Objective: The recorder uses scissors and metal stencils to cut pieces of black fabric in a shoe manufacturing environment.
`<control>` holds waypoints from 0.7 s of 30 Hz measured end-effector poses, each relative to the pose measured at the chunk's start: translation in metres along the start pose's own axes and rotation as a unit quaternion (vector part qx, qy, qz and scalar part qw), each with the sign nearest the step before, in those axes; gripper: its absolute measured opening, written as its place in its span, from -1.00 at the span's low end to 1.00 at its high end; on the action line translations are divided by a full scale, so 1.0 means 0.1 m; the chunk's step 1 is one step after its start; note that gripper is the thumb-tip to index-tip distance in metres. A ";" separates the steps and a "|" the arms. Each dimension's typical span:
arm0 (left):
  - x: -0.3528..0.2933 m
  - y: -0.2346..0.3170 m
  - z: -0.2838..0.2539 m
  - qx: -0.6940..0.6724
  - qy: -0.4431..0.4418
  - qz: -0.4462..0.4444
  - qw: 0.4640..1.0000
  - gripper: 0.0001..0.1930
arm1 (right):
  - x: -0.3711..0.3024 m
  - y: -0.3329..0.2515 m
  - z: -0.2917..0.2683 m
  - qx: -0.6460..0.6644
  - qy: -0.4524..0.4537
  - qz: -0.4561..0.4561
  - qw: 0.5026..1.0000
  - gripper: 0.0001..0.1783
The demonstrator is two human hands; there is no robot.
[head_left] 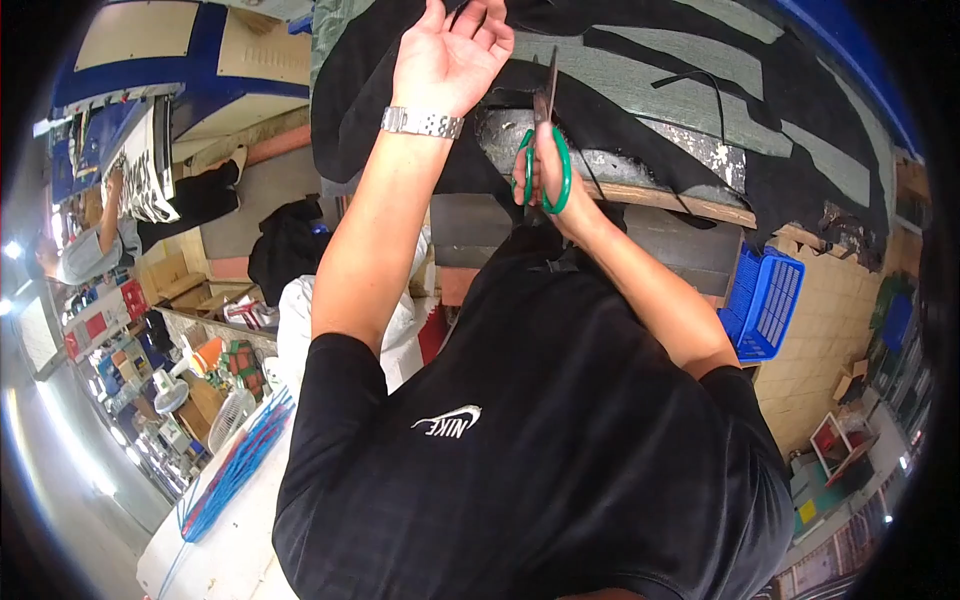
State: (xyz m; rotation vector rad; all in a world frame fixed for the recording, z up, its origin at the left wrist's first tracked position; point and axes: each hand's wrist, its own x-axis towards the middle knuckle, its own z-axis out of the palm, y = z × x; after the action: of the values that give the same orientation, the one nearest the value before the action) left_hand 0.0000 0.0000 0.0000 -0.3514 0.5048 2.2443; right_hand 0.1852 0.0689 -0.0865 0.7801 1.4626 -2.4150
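I see worn table edge (640, 165) at upper centre, black fabric (640, 85) lying over it. Workshop around: blue crate (765, 300) at right, fan (228, 415) at lower left. Left hand (450, 50) on fabric, fingers curled, pressing. Right hand (560, 175) fingers through green-handled scissors (542, 150), blades in fabric.

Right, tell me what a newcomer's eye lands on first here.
First the green-handled scissors at top centre, gripped in the right hand with the blades pointing up into black fabric spread over the worktable. Next, the left hand, a metal watch at its wrist, pressing on that fabric. At right, a blue plastic crate stands beside the table.
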 end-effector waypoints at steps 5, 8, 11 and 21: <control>0.05 0.11 0.14 0.065 0.063 0.064 0.994 -0.54 | -0.21 -0.04 -0.14 -0.080 0.073 -0.108 0.988 -0.40; 0.48 0.62 0.03 0.099 0.016 0.088 0.991 -0.54 | -0.17 -0.22 -0.36 -0.051 0.100 -0.129 0.985 -0.41; 0.98 1.10 0.07 0.156 -0.014 0.062 0.986 -0.53 | -0.24 -0.43 -0.63 -0.127 0.093 -0.073 0.985 -0.37; 1.06 1.82 0.39 0.512 0.053 0.084 0.853 -0.42 | -0.99 -0.46 -1.06 -0.281 -0.009 -0.059 0.958 -0.44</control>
State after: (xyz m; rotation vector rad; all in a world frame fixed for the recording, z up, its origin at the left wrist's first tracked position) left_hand -0.2101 -0.0238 0.0358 0.1434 1.7207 1.7826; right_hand 0.2829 0.1746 -0.0368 0.5436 2.0915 -1.8997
